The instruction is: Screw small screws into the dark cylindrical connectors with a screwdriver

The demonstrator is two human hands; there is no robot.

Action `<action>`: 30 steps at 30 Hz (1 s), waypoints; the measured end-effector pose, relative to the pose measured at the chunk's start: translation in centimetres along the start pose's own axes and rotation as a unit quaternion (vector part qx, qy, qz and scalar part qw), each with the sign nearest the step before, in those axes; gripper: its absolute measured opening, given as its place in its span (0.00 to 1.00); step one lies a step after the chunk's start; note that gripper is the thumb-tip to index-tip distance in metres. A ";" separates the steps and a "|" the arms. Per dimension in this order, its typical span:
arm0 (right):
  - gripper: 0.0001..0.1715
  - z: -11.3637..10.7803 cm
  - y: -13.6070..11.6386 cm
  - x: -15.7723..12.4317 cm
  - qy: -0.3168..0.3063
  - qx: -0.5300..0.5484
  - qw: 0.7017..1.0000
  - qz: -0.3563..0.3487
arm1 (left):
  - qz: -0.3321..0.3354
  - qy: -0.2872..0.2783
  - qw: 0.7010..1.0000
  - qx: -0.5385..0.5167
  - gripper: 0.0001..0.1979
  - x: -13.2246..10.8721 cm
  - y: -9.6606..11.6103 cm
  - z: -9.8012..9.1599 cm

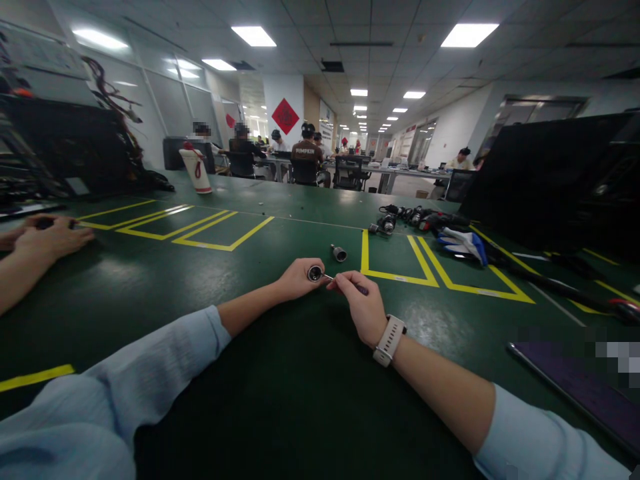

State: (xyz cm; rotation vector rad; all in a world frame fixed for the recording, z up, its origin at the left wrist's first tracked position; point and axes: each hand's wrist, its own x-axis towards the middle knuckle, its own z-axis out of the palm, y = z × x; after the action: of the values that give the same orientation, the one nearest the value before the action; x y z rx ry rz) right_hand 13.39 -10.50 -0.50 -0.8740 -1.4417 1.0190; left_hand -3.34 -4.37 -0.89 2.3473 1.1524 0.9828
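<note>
My left hand is closed around a small round metal part, its dark open end turned up toward me. In my right hand is a thin screwdriver with a dark handle, pinched between thumb and fingers. The slim shaft points left and its tip is at the rim of the round part; whether it touches inside is too small to tell. Just beyond my hands, a second cylindrical metal part lies on its side on the green table.
Another person's hands work at the left edge. Yellow tape marks rectangles on the table. A white cup stands farther back. Metal parts and a blue-and-white glove lie to the right, with a phone-like dark slab nearer me.
</note>
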 end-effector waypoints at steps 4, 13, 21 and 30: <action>0.13 0.0 -0.3 -0.1 -0.008 -0.021 1.000 -0.002 | -0.003 0.018 1.000 0.004 0.13 0.0 0.1 0.0; 0.10 0.2 -0.8 -0.4 -0.028 -0.050 0.998 -0.019 | -0.004 0.044 0.997 -0.062 0.12 -0.1 -0.2 0.2; 0.09 0.2 0.1 -0.3 -0.047 -0.070 0.994 -0.063 | -0.030 0.086 0.989 -0.116 0.14 0.1 0.3 0.2; 0.09 0.1 -0.6 -0.4 -0.044 -0.094 0.993 -0.049 | -0.027 0.094 0.989 -0.108 0.13 0.0 0.3 0.2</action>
State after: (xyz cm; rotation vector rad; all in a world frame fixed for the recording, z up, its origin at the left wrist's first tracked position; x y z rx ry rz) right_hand 13.39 -11.07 -0.04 -0.8927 -1.6600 0.8671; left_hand -3.06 -4.55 -0.84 2.0790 1.1090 1.2643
